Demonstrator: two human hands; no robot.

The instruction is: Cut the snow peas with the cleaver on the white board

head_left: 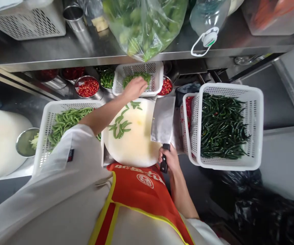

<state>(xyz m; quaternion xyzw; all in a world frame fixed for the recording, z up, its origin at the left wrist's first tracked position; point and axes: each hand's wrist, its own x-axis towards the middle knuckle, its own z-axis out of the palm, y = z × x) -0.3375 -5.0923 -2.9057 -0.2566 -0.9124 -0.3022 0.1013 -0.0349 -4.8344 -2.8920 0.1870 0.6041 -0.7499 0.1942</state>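
Observation:
My right hand (171,158) is closed round the black handle of a cleaver (163,119), whose broad blade lies flat over the right edge of a round white cutting board (139,143). Several slender cut green pods (121,127), beans or long peppers, lie on the board's left side. My left hand (136,85) reaches past the board into a small white basket (116,83). Its fingers are loosely apart over the cut green pieces (143,77) in there; their tips are partly hidden. Beneath my left forearm stands a white basket (46,126) of whole green pods (65,122).
On the right, a white basket (258,129) of dark green chillies overlaps another holding red ones. Bowls of chopped red chillies (88,86) line the back. A steel shelf (90,56) overhangs them, with a bag of green vegetables (144,27) and a bottle (208,23).

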